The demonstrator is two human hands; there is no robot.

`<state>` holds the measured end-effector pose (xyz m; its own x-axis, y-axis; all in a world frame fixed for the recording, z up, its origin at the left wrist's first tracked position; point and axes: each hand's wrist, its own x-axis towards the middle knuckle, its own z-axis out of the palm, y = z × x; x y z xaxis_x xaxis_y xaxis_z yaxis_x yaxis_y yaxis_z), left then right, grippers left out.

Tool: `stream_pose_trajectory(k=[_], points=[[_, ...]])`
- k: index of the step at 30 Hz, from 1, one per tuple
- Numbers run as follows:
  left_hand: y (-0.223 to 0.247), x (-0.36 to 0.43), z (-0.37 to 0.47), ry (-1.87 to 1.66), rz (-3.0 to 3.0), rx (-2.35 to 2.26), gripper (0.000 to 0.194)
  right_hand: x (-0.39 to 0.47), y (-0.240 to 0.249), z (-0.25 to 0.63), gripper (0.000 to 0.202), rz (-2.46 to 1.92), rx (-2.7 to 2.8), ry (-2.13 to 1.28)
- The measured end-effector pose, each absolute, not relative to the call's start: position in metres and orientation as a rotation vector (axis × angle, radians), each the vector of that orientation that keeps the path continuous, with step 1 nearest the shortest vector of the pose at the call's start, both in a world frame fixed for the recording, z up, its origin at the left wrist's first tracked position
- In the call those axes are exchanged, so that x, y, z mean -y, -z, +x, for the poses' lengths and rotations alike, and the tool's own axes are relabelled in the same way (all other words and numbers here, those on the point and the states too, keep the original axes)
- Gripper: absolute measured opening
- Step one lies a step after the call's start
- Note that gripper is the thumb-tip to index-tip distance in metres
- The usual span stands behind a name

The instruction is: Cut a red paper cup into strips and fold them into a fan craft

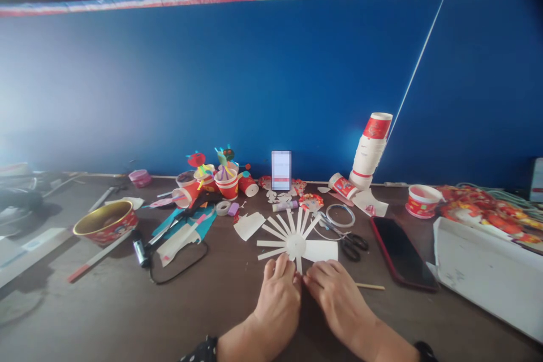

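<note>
The white paper cutout (296, 245) lies on the dark table (203, 305), its many narrow strips fanning from a round centre. Clock directions here run from that centre, with twelve at the blue wall (237, 85). At seven o'clock, the left hand (280, 289) has its fingers bent over the near edge; at five, the right hand (335, 296) curls its fingers close beside the near strip. Whether either one pinches paper I cannot tell, since the fingertips are partly hidden. A broad white piece (323, 250) lies at three o'clock, with black-handled scissors (353, 244) just beyond it. A thin wooden stick (371, 286) lies at four. Toward three, farther out, is a red-edged phone (403, 253), its screen dark. A glue stick (285, 206) lies at twelve; behind it stands an upright screen (281, 171), its content blurred past reading. The tall cup stack (370, 150) leans at one to two; its red print is too small to read. Decorated cups (226, 184) gather near eleven, and a gold-lined red bowl (106, 223) sits toward nine, its printed pattern giving no legible word.
</note>
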<state>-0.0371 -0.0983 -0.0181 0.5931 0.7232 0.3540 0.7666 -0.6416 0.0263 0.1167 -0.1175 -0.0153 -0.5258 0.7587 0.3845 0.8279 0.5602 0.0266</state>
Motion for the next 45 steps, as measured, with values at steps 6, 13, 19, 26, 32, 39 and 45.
stream_pose_trajectory(k=[6,13,19,26,32,39,45], points=[[0.017,0.098,-0.037,0.493,-2.672,1.268,0.023,0.118,0.016,0.117,0.01,-1.299,2.453,0.293],[0.018,0.096,-0.035,0.493,-2.645,1.279,0.021,0.117,0.02,0.116,0.007,-1.311,2.427,0.342],[0.022,0.1,-0.036,0.622,-2.614,1.279,0.021,0.118,0.013,0.115,0.006,-1.307,2.449,0.369],[0.034,0.096,-0.035,0.673,-2.591,1.304,0.022,0.114,0.011,0.114,0.005,-1.308,2.448,0.38],[0.031,0.094,-0.031,0.583,-2.586,1.363,0.02,0.113,0.01,0.113,0.005,-1.313,2.417,0.373],[0.015,0.095,-0.03,0.447,-2.682,1.424,0.021,0.115,0.01,0.118,0.015,-1.48,2.24,0.251],[0.001,0.097,-0.031,0.353,-2.734,1.43,0.024,0.119,0.012,0.117,0.017,-1.369,2.305,0.257]])
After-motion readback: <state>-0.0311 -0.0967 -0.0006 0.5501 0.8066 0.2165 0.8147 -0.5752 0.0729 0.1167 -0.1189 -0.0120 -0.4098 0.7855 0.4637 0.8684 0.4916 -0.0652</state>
